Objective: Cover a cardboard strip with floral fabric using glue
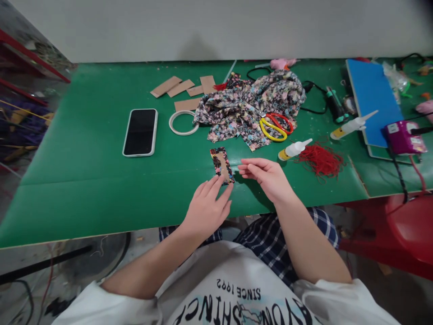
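Note:
A small cardboard piece (222, 163) with floral fabric around its edges lies on the green table (101, 185). My left hand (207, 205) rests its spread fingertips on the near end of this piece. Just to the right of it, my right hand (265, 177) hovers with thumb and fingers pressed together; anything between them is too small to make out. Further back is crumpled floral fabric (226, 108), with yellow-and-red scissors (275, 126) lying on its right part.
Near my right hand are a glue bottle (292, 150) and red strings (321, 160). A tape roll (183, 123), phone (140, 132) and cardboard strips (165, 86) lie left and behind. A second bottle (348, 128), blue board (368, 99) and purple box (406, 136) are at right.

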`<state>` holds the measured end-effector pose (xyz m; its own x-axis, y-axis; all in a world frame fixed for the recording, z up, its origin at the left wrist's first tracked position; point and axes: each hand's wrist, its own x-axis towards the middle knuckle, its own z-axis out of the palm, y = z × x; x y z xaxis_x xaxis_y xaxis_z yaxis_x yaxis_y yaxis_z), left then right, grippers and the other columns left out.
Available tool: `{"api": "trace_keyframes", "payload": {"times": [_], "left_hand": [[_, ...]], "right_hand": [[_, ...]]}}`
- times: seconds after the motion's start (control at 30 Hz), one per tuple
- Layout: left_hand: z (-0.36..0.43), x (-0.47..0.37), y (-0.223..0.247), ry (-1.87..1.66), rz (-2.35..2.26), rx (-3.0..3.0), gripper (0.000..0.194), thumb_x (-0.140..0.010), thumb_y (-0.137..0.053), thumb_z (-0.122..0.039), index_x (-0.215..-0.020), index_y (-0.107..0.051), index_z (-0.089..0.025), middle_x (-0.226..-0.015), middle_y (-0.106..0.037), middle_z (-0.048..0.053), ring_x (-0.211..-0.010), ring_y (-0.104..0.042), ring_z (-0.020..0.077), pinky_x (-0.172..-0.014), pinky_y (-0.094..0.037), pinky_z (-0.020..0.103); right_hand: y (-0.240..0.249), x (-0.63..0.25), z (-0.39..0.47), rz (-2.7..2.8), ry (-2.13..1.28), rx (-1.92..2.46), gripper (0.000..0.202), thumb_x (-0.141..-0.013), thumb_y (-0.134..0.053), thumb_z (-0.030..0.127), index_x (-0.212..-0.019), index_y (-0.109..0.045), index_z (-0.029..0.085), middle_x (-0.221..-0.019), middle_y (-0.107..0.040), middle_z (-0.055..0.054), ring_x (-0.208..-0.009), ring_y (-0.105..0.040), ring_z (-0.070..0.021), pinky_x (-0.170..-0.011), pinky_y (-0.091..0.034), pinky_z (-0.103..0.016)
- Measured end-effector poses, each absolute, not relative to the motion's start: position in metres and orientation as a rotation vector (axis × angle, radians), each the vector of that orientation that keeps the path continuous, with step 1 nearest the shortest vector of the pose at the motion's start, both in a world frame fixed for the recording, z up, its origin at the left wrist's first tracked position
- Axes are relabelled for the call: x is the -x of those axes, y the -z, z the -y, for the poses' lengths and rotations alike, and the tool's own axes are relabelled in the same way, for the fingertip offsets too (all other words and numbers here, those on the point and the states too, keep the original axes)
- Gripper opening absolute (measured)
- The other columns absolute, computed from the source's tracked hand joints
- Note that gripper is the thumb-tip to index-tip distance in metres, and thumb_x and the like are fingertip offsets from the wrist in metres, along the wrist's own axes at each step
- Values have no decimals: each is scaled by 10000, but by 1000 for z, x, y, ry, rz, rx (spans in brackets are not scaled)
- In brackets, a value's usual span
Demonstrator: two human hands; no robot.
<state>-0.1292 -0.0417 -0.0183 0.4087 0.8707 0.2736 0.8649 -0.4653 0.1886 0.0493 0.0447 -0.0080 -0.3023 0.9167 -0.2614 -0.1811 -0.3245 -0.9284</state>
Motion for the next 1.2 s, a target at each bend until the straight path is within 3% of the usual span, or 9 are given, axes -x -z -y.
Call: {"api": "trace_keyframes", "payload": {"times": [0.17,0.37,0.53,0.77,0.9,1.0,1.2], "left_hand": [[40,131,18,-557,-1615,-2588,332,-853,-483,-238,-1166,-550,-151,-1271,-493,162,-1207,-435,294,-946,-415,451],[38,139,17,-660,-1633,-2533,322,-850,-485,-208,-1164,-548,-168,-1248,-520,126,-1195,-448,257,-955,-414,427],[25,153,9,-694,-1655,-2544,299,-850,-489,-211,-1133,-577,-169,-1215,-555,99,-1186,-462,241,-975,-397,415],[-35,177,-8,-732,-1774,-2507,300,-871,-438,-266,-1086,-616,-153,-1139,-603,92,-1140,-505,241,-962,-400,434],[-58,178,-4,-838,-1721,-2501,304,-869,-438,-264,-1048,-637,-121,-1065,-636,89,-1061,-551,207,-939,-425,383],[-60,179,4,-883,-1731,-2433,282,-867,-429,-242,-994,-658,-137,-996,-664,72,-1011,-576,192,-900,-452,364],[-57,185,9,-907,-1813,-2297,279,-855,-437,-244,-984,-667,-155,-957,-681,66,-967,-591,195,-871,-469,368]], "right_hand": [[8,-51,-45,985,-1889,1010,283,-709,-681,279,-984,-676,213,-954,-706,-39,-846,-650,-114,-799,-521,-265],[9,-46,-44,971,-1820,1162,199,-599,-758,259,-770,-698,176,-687,-704,-16,-563,-621,-82,-587,-530,-221],[10,-46,-45,963,-1717,1251,199,-596,-749,290,-558,-601,163,-460,-602,31,-384,-517,-54,-399,-443,-167],[11,-46,-48,1015,-1698,1218,216,-617,-738,303,-792,-704,180,-745,-715,-31,-696,-662,-121,-673,-550,-249],[12,-47,-48,1096,-1532,1280,166,-566,-771,277,-635,-661,173,-572,-659,7,-514,-598,-88,-522,-511,-213],[11,-48,-48,1081,-1509,1313,185,-603,-746,303,-583,-622,168,-490,-615,22,-416,-534,-67,-430,-464,-192],[9,-49,-49,1002,-1719,1179,222,-652,-716,335,-807,-696,177,-750,-715,-32,-710,-668,-128,-671,-559,-255]]}}
